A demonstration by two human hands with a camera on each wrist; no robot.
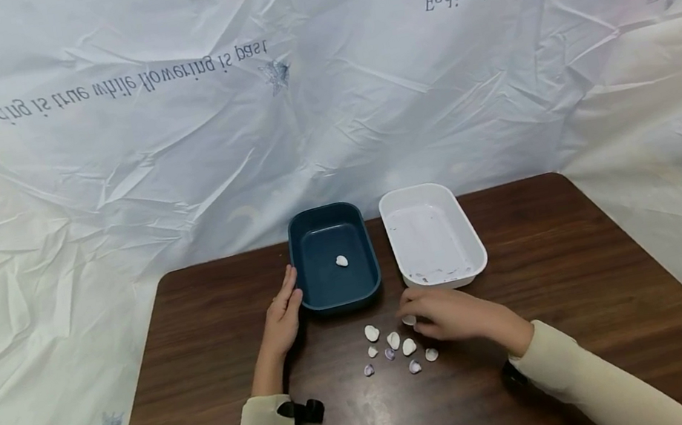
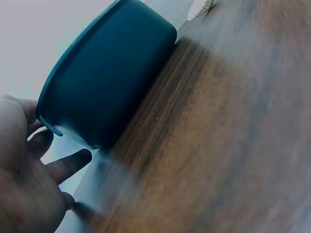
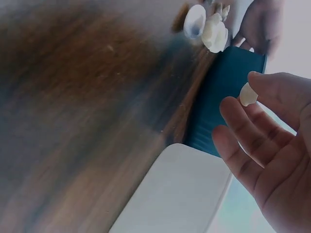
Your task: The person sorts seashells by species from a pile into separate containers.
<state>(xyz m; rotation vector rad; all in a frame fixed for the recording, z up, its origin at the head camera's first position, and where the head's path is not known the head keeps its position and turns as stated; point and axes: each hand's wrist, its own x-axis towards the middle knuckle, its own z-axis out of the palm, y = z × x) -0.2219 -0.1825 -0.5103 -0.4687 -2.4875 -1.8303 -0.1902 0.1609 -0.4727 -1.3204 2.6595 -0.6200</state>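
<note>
My left hand (image 1: 282, 320) rests its fingers, mostly straight, against the left side of a dark blue rectangular dish (image 1: 343, 307). In the left wrist view that dish (image 2: 112, 77) shows its outer wall, with fingers at the rim. One white seashell (image 1: 342, 261) lies inside it. Between thumb and fingertips, my right hand (image 1: 448, 311) pinches a small white seashell (image 3: 248, 95), in front of the white dish's near edge. On the table to the left of this hand lie several loose shells, white ones (image 1: 408, 346) and small purplish ones (image 1: 415, 366).
To the right of the blue dish stands a white rectangular dish (image 1: 479, 261) with dark specks on its inner bottom. Both are near the back of the brown wooden table (image 1: 560, 266). White printed sheeting (image 1: 321, 95) hangs behind the table.
</note>
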